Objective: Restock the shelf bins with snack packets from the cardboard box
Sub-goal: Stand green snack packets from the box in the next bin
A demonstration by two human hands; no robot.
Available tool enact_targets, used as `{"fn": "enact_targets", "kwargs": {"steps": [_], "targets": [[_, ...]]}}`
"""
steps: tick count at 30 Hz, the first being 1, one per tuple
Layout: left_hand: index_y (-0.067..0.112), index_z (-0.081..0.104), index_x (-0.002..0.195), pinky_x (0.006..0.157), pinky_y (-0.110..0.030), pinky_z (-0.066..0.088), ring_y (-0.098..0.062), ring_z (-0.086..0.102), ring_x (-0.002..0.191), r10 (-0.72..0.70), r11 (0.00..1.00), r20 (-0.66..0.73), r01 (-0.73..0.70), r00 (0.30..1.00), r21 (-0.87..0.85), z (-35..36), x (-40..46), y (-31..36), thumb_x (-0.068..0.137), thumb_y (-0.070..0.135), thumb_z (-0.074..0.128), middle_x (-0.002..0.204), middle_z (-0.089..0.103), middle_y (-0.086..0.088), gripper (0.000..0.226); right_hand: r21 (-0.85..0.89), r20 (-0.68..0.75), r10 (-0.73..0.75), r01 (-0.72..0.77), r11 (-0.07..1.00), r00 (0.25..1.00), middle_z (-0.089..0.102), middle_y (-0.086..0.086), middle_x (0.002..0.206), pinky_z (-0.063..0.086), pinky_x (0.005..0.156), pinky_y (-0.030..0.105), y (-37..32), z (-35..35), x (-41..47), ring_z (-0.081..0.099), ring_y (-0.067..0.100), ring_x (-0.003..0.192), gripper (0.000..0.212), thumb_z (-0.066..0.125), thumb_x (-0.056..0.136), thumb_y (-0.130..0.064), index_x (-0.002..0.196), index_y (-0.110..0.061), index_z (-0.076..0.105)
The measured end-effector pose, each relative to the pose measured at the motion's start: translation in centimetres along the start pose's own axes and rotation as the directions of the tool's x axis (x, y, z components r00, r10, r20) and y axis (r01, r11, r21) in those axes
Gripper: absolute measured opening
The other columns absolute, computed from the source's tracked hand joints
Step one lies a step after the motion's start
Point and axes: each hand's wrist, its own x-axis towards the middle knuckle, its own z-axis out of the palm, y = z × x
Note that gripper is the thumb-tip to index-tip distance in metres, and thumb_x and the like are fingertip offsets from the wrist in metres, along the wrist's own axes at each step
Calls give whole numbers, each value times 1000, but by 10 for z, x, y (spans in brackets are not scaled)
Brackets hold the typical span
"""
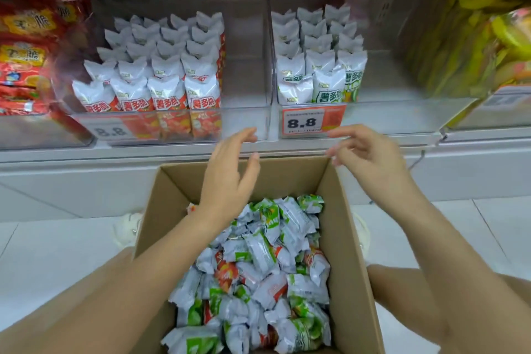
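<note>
An open cardboard box (349,238) stands on the floor below me, filled with several loose white snack packets (258,270) printed green or red. Above it two clear shelf bins hold upright packets: the left bin (247,123) has red-labelled packets (161,72), the right bin (382,112) has green-labelled packets (319,66). My left hand (230,172) hovers over the box's far edge, fingers straight, holding nothing. My right hand (370,152) hovers by the box's far right corner, fingers loosely bent and empty.
A bin of red snack bags (26,60) sits at the far left and yellow-green bags (465,37) at the far right. Price tags reading 8.8 (306,123) front the bins. White floor tiles (57,253) surround the box; white shoes (128,227) show beside it.
</note>
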Motion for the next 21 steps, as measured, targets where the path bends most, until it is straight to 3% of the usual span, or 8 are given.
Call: {"fn": "enact_targets", "kwargs": {"steps": [3, 6, 11, 14, 18, 21], "targets": [[17, 47, 135, 95, -26, 38, -11, 47, 117, -127, 985, 160, 106, 979, 135, 7, -33, -37, 95, 24, 46, 123, 56, 6, 40, -203, 210, 129, -86, 975, 969, 68, -9, 83, 53, 83, 36, 27, 38, -19, 63, 11, 75, 17, 59, 87, -22, 95, -36, 60], [14, 46, 136, 95, -27, 36, -20, 48, 121, -320, 932, 294, 242, 901, 271, 17, -53, -72, 96, 19, 49, 129, 55, -3, 40, -480, 362, 249, -50, 876, 898, 67, -9, 97, 50, 82, 30, 57, 70, -31, 62, 12, 88, 28, 55, 92, -28, 120, -26, 58], [8, 43, 138, 96, -32, 41, -26, 50, 123, -547, 834, 425, 425, 721, 353, 34, -70, -106, 96, 20, 51, 137, 51, -12, 45, -642, 400, 403, -62, 764, 823, 66, 9, 111, 53, 76, 39, 105, 109, -35, 63, 27, 95, 47, 51, 95, -26, 138, -17, 37], [7, 39, 141, 96, -33, 41, -29, 49, 124, -578, 814, 454, 446, 678, 372, 51, -69, -117, 95, 21, 53, 142, 47, -14, 50, -716, 376, 456, -59, 695, 807, 55, 15, 123, 47, 75, 36, 129, 126, -30, 55, 31, 109, 53, 52, 95, -27, 140, -11, 31], [13, 36, 143, 96, -35, 42, -31, 47, 124, -573, 817, 481, 422, 663, 393, 81, -58, -127, 93, 19, 55, 139, 47, -16, 54, -799, 388, 509, 4, 602, 768, 25, 17, 150, 43, 94, 40, 153, 145, -19, 32, 34, 134, 68, 52, 94, -21, 150, -13, 14], [19, 41, 142, 99, -35, 41, -30, 46, 123, -521, 850, 532, 349, 667, 394, 101, -48, -131, 91, 12, 54, 136, 48, -14, 53, -833, 387, 546, 27, 553, 744, 6, 22, 157, 40, 102, 43, 165, 154, -12, 18, 36, 141, 77, 51, 94, -22, 152, -16, 1]]}}
